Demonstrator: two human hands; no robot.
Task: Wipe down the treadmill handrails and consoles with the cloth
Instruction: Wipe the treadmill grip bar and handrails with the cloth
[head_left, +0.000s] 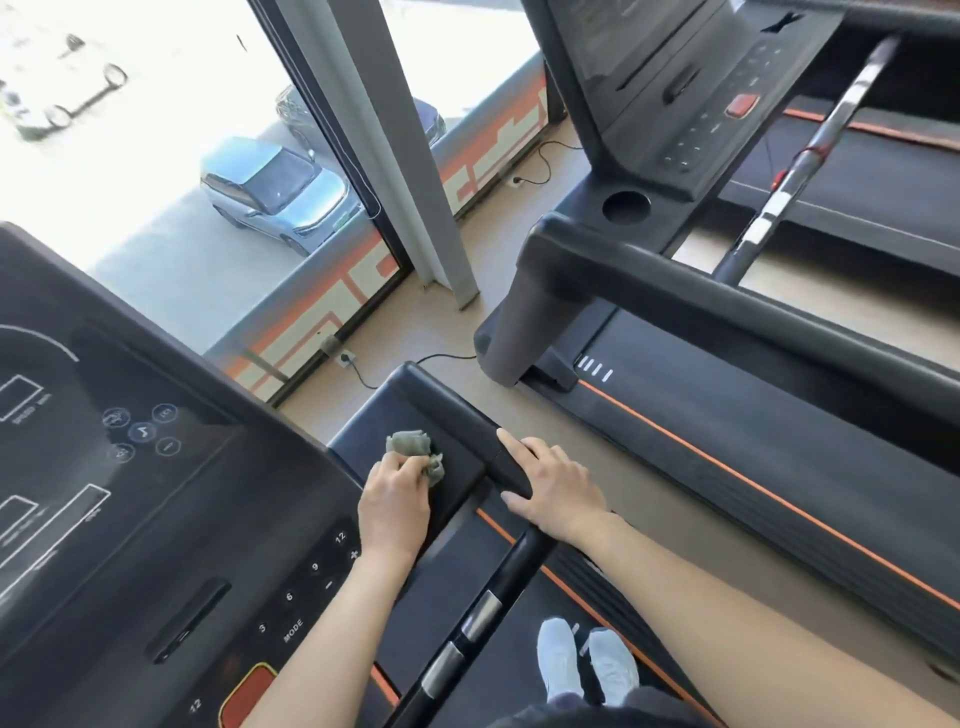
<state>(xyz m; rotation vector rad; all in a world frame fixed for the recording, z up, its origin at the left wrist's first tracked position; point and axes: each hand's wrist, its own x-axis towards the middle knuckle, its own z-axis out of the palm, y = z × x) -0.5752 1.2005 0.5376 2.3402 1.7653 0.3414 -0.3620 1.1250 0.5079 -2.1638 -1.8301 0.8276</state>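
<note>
Head view: cloth on the side panel, handrail just to its right.

The left hand (395, 501) has its fingers bunched round a crumpled grey-green cloth (415, 452), pressing it on the flat black panel (379, 415) between the console (156, 493) and the handrail (457, 415). The padded rail lies just beside the cloth on its right, its long axis running away from the person toward the window, so a short sideways shift should reach it. The right hand (558, 491) lies over the rail's near part, forefinger and thumb stretched along it. Its other fingers are hidden, so I cannot tell whether it clasps the rail; it would probably have to lift clear. The frame's left edge cuts off the console, and the palm hides part of the cloth.
</note>
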